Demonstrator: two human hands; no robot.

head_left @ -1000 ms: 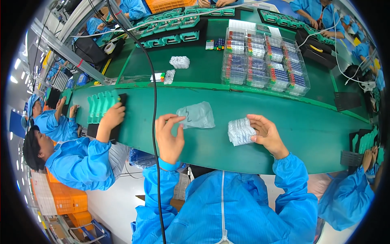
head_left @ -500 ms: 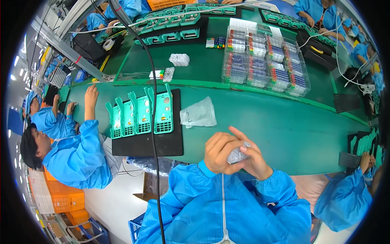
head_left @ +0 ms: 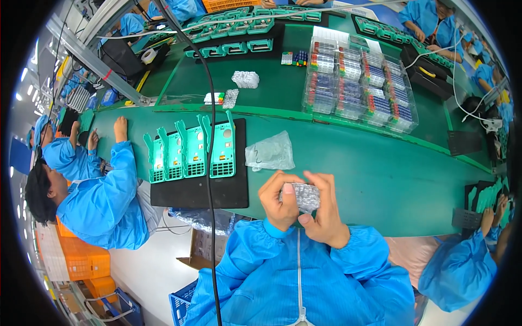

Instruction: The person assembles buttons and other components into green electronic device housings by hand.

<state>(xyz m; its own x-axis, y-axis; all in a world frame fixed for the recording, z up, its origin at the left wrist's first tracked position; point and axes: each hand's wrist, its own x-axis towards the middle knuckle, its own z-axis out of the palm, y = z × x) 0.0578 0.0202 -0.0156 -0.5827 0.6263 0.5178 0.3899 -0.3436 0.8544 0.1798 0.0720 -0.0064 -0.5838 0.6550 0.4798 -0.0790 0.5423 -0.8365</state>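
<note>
We see a long green surface [head_left: 380, 179] in a workshop of seated, blue-coated workers; toward its left, green housings [head_left: 190, 152] stand on a black mat [head_left: 198, 190]. At its near edge, our left hand [head_left: 278, 204] and right hand [head_left: 326, 212] curl closed around a bubble-wrap packet [head_left: 304, 196], thumbs pressing its face.

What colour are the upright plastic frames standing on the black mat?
Teal green: the plastic frames stand in a row on the black mat, seen only in the head view.
</note>
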